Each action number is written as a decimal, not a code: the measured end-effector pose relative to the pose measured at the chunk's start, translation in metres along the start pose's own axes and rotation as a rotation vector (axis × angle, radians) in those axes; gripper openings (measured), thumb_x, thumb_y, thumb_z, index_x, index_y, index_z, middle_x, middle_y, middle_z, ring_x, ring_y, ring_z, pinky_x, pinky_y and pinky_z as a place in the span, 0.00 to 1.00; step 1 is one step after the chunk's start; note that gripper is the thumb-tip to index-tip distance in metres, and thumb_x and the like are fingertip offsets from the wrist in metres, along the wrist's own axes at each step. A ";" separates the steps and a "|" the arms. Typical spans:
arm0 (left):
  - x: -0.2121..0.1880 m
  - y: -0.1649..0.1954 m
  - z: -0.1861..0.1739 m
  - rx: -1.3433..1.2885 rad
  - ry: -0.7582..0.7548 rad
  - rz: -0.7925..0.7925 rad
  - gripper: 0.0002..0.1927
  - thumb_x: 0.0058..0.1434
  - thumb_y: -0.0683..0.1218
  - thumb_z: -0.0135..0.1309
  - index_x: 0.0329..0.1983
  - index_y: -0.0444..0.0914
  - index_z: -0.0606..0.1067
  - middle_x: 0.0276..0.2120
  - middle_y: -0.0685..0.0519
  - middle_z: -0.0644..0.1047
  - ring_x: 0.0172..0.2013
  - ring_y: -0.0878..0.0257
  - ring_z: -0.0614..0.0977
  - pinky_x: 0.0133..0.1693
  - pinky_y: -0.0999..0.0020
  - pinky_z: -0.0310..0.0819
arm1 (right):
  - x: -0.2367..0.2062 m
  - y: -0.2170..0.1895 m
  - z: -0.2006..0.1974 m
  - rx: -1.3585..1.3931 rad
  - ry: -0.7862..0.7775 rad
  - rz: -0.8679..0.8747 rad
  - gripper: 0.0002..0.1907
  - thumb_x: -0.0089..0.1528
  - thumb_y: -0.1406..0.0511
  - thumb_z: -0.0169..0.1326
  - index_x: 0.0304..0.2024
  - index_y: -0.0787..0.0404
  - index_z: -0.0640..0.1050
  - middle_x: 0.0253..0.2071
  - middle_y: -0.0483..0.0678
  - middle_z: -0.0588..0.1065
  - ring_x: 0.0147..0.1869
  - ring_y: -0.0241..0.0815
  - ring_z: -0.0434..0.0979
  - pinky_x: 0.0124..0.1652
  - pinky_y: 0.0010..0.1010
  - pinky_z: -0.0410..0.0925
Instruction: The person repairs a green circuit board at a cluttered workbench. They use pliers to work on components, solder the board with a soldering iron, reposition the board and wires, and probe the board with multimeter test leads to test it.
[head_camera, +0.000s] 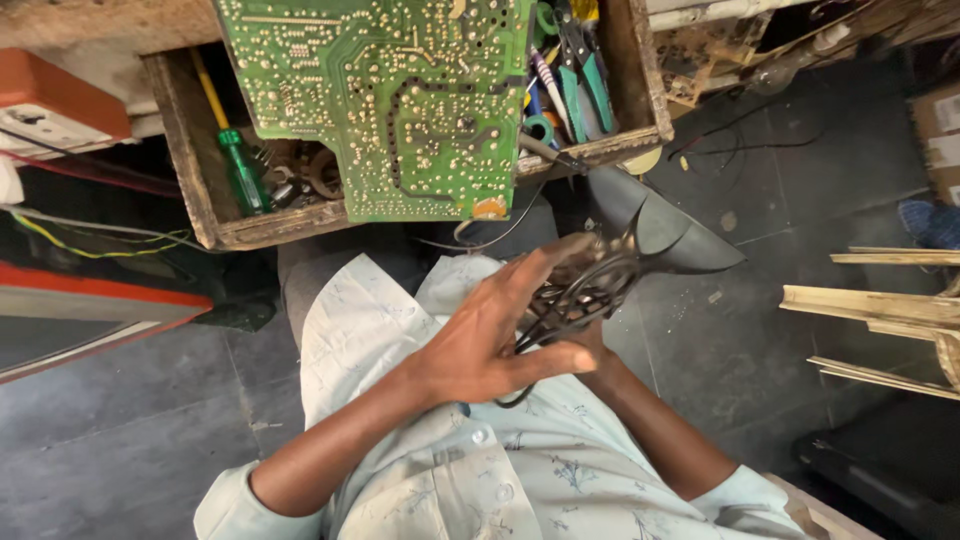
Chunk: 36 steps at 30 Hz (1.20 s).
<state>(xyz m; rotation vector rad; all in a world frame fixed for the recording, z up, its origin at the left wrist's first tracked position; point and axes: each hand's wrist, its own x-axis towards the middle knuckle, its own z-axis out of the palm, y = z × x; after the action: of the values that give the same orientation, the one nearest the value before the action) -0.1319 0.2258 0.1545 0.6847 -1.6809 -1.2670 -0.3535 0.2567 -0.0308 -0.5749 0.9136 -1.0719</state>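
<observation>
The left hand (480, 340) lies open across a bundle of black cord (570, 295), fingers stretched toward the far right and thumb pointing right beneath the coils. The right hand (590, 345) is mostly hidden behind the left hand and the cord; it seems to grip the bundle from below, though its fingers cannot be made out. The cord sits just above the person's lap, touching a dark plastic casing (660, 230) on its far side. Farther off, a wooden box (200, 190) holds a green circuit board (400, 100), a green-handled screwdriver (240, 165) at left and pliers (580, 80) at right.
</observation>
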 end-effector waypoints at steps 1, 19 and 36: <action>0.000 0.000 -0.001 0.084 -0.025 -0.062 0.37 0.61 0.51 0.63 0.68 0.32 0.63 0.54 0.37 0.74 0.53 0.42 0.78 0.53 0.53 0.73 | 0.001 -0.001 0.003 -0.163 -0.034 -0.039 0.26 0.57 0.69 0.63 0.57 0.58 0.71 0.54 0.42 0.74 0.56 0.38 0.77 0.53 0.37 0.73; -0.011 0.000 -0.006 0.122 0.153 -0.201 0.14 0.71 0.42 0.54 0.56 0.31 0.73 0.41 0.45 0.77 0.38 0.56 0.81 0.40 0.63 0.76 | -0.029 -0.101 0.084 -1.220 -0.102 -1.132 0.23 0.56 0.62 0.70 0.41 0.69 0.73 0.45 0.59 0.73 0.45 0.56 0.77 0.42 0.40 0.71; -0.028 -0.026 -0.009 -0.287 0.240 -0.424 0.16 0.75 0.47 0.47 0.36 0.31 0.74 0.24 0.55 0.70 0.26 0.67 0.71 0.30 0.66 0.66 | -0.039 -0.089 0.083 -1.222 -0.205 -1.333 0.09 0.62 0.73 0.61 0.38 0.72 0.74 0.40 0.59 0.77 0.41 0.55 0.81 0.42 0.47 0.76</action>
<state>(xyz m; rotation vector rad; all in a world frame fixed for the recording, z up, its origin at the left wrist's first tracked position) -0.1134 0.2366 0.1221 1.0052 -1.1631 -1.6093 -0.3331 0.2556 0.0955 -2.4985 0.8966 -1.4335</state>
